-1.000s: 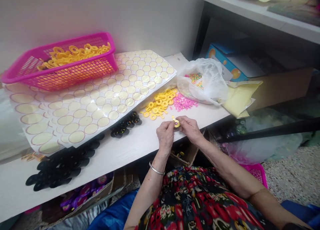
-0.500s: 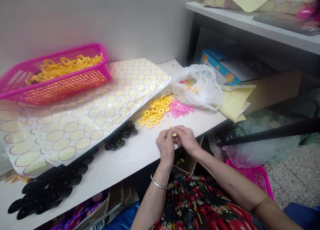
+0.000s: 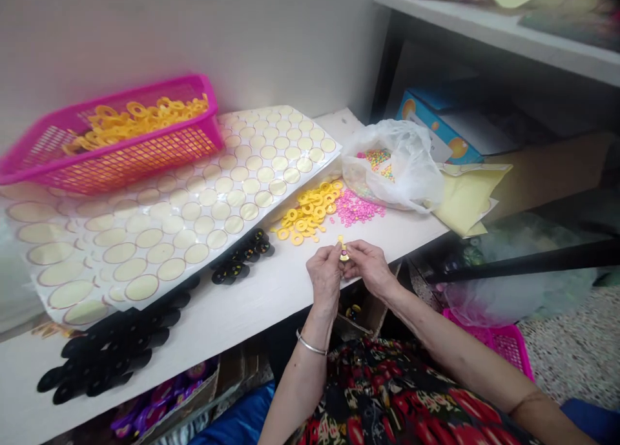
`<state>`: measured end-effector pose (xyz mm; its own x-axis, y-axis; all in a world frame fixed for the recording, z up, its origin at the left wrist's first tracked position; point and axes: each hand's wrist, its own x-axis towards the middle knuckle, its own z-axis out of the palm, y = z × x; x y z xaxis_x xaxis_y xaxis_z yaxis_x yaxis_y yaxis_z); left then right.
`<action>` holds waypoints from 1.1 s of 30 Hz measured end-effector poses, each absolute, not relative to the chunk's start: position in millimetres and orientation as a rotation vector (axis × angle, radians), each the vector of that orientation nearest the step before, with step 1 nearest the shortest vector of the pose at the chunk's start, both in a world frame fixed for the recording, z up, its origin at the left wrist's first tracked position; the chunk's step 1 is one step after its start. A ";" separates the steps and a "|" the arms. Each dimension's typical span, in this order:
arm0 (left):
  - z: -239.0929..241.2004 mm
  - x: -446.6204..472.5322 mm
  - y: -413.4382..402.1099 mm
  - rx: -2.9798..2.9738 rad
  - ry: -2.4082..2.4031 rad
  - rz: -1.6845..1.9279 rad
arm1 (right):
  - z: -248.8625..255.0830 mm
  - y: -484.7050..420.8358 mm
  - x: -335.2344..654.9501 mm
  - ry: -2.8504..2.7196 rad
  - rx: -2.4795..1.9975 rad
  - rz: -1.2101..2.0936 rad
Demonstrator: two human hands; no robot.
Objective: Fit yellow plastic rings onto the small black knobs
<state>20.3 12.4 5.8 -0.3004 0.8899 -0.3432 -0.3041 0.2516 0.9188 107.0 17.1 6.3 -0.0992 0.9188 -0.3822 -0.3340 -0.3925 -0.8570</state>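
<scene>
A small yellow piece (image 3: 342, 248) sits pinched between the fingertips of both hands, just above the near edge of the tabletop (image 3: 271, 296). The left hand (image 3: 325, 276) closes its grip on it from 8 o'clock and the right hand (image 3: 372, 267) from 4 o'clock, so both grips are clenched on the same piece. A thin metal bangle (image 3: 310, 347) circles the left wrist.

At 11 o'clock from the piece, near it, lies a loose pile of yellow rings (image 3: 310, 212). Touching that pile, at 1 o'clock, is a scatter of pink beads (image 3: 357, 206). Beyond them, at 1 to 2 o'clock, a white plastic bag (image 3: 407, 167) holds mixed coloured beads.

At 9 o'clock there is a short row of black discs (image 3: 242, 258), and a bigger heap of black discs (image 3: 111, 354) lies at 8 o'clock, well apart. A sheet of round stickers (image 3: 169, 206) spreads out at 10 o'clock, and on its far corner stands a pink basket (image 3: 121, 154) with more yellow rings inside.
</scene>
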 end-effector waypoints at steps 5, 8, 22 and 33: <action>7.6 12.1 7.3 0.899 1.314 1.292 | 10.1 14.5 108.2 -0.662 -1.108 1.686; 4.7 7.3 2.4 1.133 1.238 1.233 | 16.3 9.9 111.5 -0.566 -1.053 1.682; 6.5 9.8 -14.4 1.619 1.307 1.311 | 33.1 -8.6 128.8 -0.780 -1.084 1.765; 49.3 8.5 -33.6 1.971 1.115 1.387 | 58.4 -32.2 136.3 -0.902 -0.936 1.711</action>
